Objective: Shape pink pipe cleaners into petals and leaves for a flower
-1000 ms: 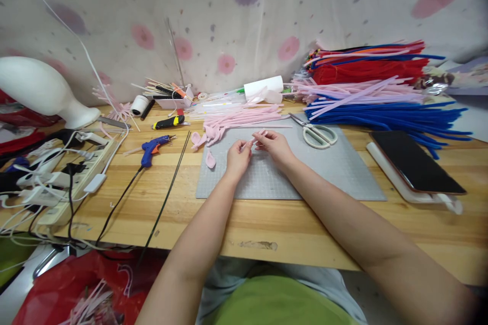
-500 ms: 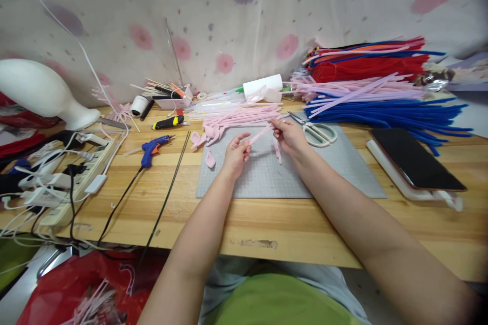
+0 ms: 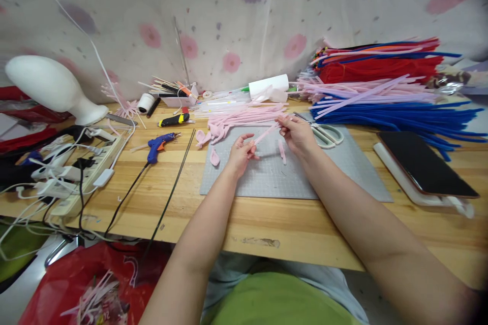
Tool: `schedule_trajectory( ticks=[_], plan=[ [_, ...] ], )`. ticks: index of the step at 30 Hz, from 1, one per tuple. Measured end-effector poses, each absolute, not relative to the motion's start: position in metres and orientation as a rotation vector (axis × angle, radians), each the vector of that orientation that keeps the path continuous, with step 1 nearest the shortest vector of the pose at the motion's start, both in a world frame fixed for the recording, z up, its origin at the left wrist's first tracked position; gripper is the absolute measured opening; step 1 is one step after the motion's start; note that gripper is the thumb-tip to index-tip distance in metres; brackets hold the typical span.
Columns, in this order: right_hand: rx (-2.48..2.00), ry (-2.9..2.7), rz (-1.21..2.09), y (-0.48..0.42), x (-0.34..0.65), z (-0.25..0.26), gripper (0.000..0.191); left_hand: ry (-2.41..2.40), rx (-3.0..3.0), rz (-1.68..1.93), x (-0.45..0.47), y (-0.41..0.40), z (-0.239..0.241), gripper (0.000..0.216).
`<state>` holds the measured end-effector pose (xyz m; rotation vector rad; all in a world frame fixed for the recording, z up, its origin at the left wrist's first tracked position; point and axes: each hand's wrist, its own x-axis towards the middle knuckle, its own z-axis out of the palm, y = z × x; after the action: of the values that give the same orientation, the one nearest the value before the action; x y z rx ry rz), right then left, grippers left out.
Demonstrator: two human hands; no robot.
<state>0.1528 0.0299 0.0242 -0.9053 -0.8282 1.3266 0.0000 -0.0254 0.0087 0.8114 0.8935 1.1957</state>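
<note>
Wooden counter point(image 3: 247, 218) with a grey mat point(image 3: 343, 177) on it: we hold a pink stem point(image 3: 266, 133) over the mat in both hands.
Our left grip point(image 3: 242, 151) pinches the stem's lower end between thumb and fingers. Our right grip point(image 3: 297, 134) is closed on it farther up, so the stem runs slanted between them, just above the mat. A short bent tail hangs down below the right grip. Scissors point(image 3: 324, 134) lie on the mat just beside the right grip. Pink loops point(image 3: 211, 138) lie at the mat's left edge, near the left grip, and a glue gun point(image 3: 160, 143) rests farther left. Stacked stems point(image 3: 381, 96) in red, pink and blue lie at the back right, with a phone point(image 3: 423, 165) in front of them.
</note>
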Motion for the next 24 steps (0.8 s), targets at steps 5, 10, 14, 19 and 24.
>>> schedule_trajectory(
  ticks=[5, 10, 14, 19, 24],
  plan=[
    [-0.890, -1.029, 1.455, 0.029, 0.156, 0.026, 0.028, 0.778, 0.772, 0.800, -0.012, -0.021, 0.015, 0.029],
    [-0.917, -1.127, 1.570, 0.023, 0.143, 0.021, 0.028, 0.824, 0.805, 0.745, -0.011, -0.023, 0.018, 0.025],
    [-0.920, -1.093, 1.681, 0.016, 0.135, 0.018, 0.032, 0.805, 0.815, 0.873, -0.003, -0.026, 0.015, 0.017],
    [-0.938, -1.097, 1.718, 0.013, 0.133, 0.020, 0.032, 0.773, 0.731, 0.835, -0.002, -0.025, 0.013, 0.021],
    [-0.965, -1.108, 1.679, 0.017, 0.133, 0.017, 0.031, 0.855, 0.724, 0.874, -0.003, -0.026, 0.013, 0.016]
  ],
)
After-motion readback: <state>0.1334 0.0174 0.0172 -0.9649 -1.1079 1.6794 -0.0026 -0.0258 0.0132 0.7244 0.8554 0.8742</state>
